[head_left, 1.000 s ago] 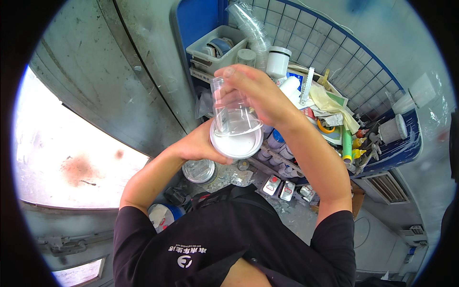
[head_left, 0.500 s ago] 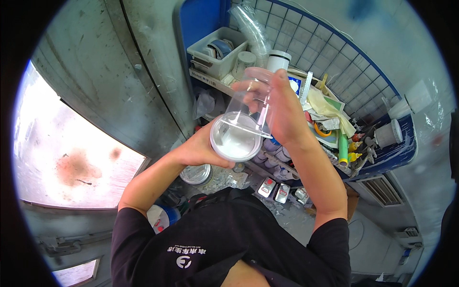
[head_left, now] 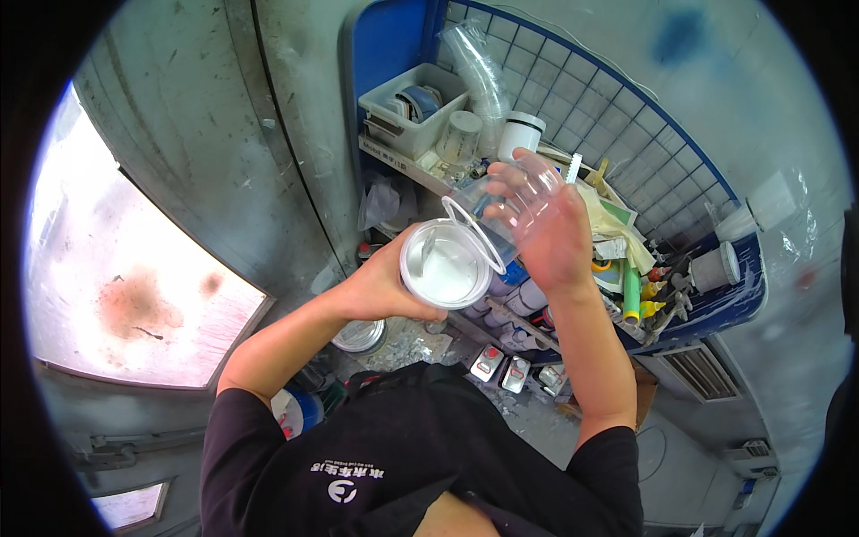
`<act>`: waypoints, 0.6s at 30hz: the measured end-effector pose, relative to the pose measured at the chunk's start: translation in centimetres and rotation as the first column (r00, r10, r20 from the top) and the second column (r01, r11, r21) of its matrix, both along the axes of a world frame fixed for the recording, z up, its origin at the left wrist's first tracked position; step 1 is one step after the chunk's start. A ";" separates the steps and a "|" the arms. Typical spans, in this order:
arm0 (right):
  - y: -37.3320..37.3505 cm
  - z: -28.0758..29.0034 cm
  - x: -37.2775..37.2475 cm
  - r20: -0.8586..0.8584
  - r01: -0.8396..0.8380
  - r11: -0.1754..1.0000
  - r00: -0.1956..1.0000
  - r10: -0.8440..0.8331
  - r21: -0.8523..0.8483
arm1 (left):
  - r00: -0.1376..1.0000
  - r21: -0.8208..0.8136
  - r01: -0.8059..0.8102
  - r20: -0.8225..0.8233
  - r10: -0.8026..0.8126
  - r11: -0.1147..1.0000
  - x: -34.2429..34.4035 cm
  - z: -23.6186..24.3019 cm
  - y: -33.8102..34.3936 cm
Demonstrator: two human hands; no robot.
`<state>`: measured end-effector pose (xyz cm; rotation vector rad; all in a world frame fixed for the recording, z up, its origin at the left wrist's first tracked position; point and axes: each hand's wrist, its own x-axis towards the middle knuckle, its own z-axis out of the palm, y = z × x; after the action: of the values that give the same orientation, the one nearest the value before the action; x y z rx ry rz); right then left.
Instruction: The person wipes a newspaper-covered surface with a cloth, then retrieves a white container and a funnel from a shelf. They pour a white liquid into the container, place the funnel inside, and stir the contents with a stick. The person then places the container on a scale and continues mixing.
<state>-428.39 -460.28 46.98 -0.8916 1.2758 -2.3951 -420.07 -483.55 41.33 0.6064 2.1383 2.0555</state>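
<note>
My left hand (head_left: pixel 380 282) is wrapped round a clear plastic cup (head_left: pixel 445 264) with white contents, held upright below the middle of the view. My right hand (head_left: pixel 559 237) grips a second clear plastic cup (head_left: pixel 479 208), tipped on its side just above and right of the first, its white-edged rim by that cup's right edge. The fingers of my right hand show through the clear plastic.
A blue mesh-backed shelf unit (head_left: pixel 383 40) holds stacked cups (head_left: pixel 474 67), a storage bin (head_left: pixel 407 125), a white canister (head_left: pixel 519 139) and spray guns (head_left: pixel 676 304). Several metal cans (head_left: pixel 514 374) stand below. A bright panel (head_left: pixel 134 286) is at the left.
My right hand has moved right with the second cup, which has tilted from over the held cup onto its side. My left hand has shifted slightly.
</note>
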 end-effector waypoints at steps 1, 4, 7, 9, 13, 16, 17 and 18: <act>0.3 -0.2 -0.1 -0.008 -0.035 0.998 0.999 0.034 -0.047 | 1.000 0.001 -0.002 -0.002 0.002 1.000 0.1 0.0 0.0; 0.5 -0.4 0.2 -0.009 -0.064 0.995 0.998 0.063 -0.075 | 1.000 0.022 -0.021 0.008 0.021 1.000 0.3 -0.1 -0.1; 1.4 -1.1 0.4 0.011 -0.067 0.989 0.998 0.069 -0.135 | 0.995 0.083 -0.021 0.104 0.012 0.996 0.5 0.4 0.1; 1.5 -1.1 0.7 0.052 -0.023 0.991 0.998 0.031 -0.132 | 0.993 0.108 -0.031 0.116 0.018 0.994 0.5 0.0 0.0; 1.7 -2.2 0.9 0.142 -0.032 0.979 0.988 0.062 -0.199 | 0.997 0.095 -0.055 0.058 0.049 0.994 0.1 -0.8 0.1; 2.1 -3.2 0.8 0.166 -0.052 0.971 0.982 0.092 -0.232 | 0.997 0.118 -0.051 0.071 0.043 0.992 -0.3 -1.2 0.5; 2.2 -3.3 1.0 0.204 -0.043 0.970 0.975 0.093 -0.241 | 0.996 0.122 -0.055 0.076 0.046 0.991 -0.2 -1.2 0.4; 2.2 -3.5 1.1 0.241 -0.032 0.968 0.966 0.094 -0.249 | 0.996 0.127 -0.060 0.072 0.051 0.990 -0.2 -1.3 0.4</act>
<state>-427.25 -458.07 43.45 -0.6504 0.8613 -2.5515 -420.28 -483.15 40.06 0.4888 2.0193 2.2233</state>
